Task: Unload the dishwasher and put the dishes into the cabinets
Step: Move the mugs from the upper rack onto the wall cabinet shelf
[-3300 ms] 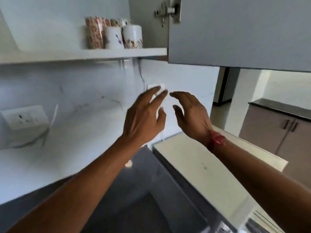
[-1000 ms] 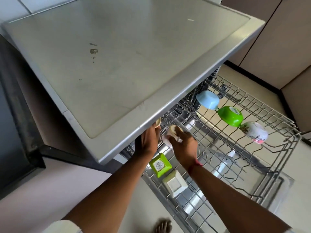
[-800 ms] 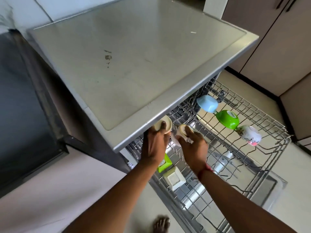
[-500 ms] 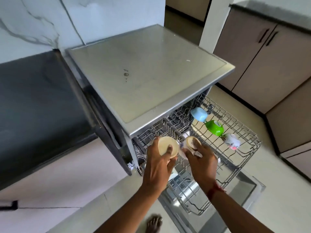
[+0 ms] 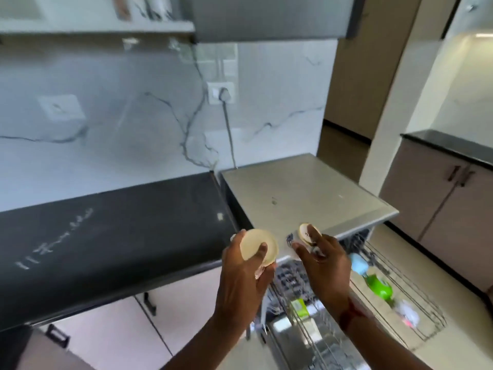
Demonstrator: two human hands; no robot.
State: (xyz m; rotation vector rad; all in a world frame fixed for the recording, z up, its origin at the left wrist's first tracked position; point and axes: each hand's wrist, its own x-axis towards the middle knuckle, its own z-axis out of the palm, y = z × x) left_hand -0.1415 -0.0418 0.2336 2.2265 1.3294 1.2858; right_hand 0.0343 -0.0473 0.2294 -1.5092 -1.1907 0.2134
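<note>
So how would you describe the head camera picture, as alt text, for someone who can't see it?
A person's left hand holds a cream-based cup and the right hand a second cup, by an open dishwasher's pulled-out wire rack holding a blue bowl and a green bowl. A black countertop lies to the left, a marble wall behind.

The cups [image 5: 258, 248] have cream bases, the countertop [image 5: 106, 236] is black, the backsplash [image 5: 133, 129] white with grey veins, and at lower right sit a light blue bowl [image 5: 358, 263] and a green bowl [image 5: 378, 286].
</note>
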